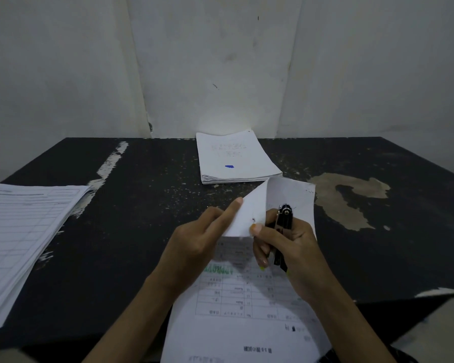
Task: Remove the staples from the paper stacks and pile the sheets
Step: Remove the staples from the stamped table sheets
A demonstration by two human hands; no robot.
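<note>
Both my forearms reach in from below and meet at centre. My left grip (198, 238) holds the folded sheet (247, 216), index finger stretched straight along its edge. My right grip (288, 247) curls round the black staple remover (285, 220), thumb pressed on the fold.
</note>
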